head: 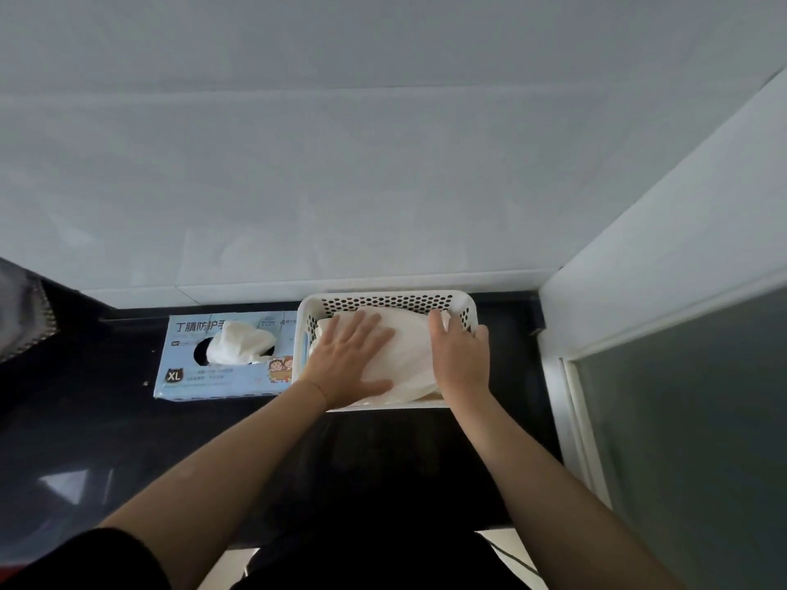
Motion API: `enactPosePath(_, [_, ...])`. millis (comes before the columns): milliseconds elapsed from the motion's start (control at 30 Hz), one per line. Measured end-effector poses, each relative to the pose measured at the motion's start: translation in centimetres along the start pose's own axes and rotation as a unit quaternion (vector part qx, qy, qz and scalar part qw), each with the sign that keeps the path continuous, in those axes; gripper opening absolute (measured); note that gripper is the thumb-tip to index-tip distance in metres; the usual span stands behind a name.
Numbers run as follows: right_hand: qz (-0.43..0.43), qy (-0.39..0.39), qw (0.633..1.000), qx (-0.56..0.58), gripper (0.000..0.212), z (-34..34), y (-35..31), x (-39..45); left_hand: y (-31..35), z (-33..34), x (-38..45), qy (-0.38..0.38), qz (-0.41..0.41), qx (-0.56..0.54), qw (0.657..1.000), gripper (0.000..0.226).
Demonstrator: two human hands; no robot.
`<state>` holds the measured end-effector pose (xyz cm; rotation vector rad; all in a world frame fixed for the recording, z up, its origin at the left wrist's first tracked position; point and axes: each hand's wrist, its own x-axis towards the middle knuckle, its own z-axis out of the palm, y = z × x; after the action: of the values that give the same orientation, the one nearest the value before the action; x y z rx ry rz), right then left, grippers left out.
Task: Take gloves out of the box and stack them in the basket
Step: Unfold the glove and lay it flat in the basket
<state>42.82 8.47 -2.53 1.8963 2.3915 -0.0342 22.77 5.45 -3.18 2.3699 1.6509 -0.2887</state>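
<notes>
A white perforated basket (385, 301) sits on a dark glossy counter (106, 419), pushed back toward the pale wall at twelve o'clock, and inside it lies a flat stack of white gloves (409, 355) that fills most of the floor of the basket. The left hand (347, 361) lies palm down on the nine o'clock half of the stack, its fingers straight and spread, pointing toward one o'clock, the thumb stretched along the near edge of the gloves; it presses flat and grasps nothing. The right hand (462, 359) rests on the three o'clock side of the stack, fingers extended toward twelve o'clock with the tips near the basket's far wall; it too lies released on the gloves, though whether the thumb tucks under the edge cannot be told. Touching the basket at its nine o'clock side is a light blue glove box (187, 376), printed with an XL mark and a small cartoon at its near corner, lying flat with its oval opening upward. A crumpled white glove (240, 342) pokes up out of that opening. At three o'clock of the basket, a white frame with a frosted glass panel (690, 419) runs along the counter's edge.
</notes>
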Motion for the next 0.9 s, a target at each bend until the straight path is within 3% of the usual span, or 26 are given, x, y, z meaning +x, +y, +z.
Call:
enactPosePath(100, [-0.024, 0.018, 0.999, -0.042, 0.025, -0.1, 0.5, 0.2, -0.3, 0.5, 0.0, -0.006, -0.028, 0.005, 1.0, 0.088])
enactPosePath(200, [-0.037, -0.025, 0.996, -0.076, 0.015, -0.1, 0.5, 0.1, -0.4, 1.0, 0.1, -0.016, -0.039, 0.006, 0.999, 0.091])
enactPosePath(467, [0.04, 0.018, 0.998, -0.054, 0.015, -2.1, 0.5, 0.0, -0.8, 0.8, 0.2, -0.014, -0.041, -0.041, 0.998, 0.099])
enactPosePath(533, [0.051, 0.041, 0.998, -0.006, 0.017, -2.7, -0.2, 0.3, -1.0, 0.0, -0.4, 0.013, -0.03, -0.058, 0.998, 0.095])
enactPosePath(700, [0.021, 0.074, 0.988, 0.131, 0.018, -3.9, -5.4, 0.5, -2.9, -2.0, -2.9, 0.188, -0.088, -0.145, 0.967, 0.067])
enactPosePath(900, [-0.07, 0.077, 0.974, 0.202, 0.012, -4.3, -15.7, 0.1, -9.5, -3.1, -7.6, 0.208, -0.135, -0.146, 0.958, 0.069])
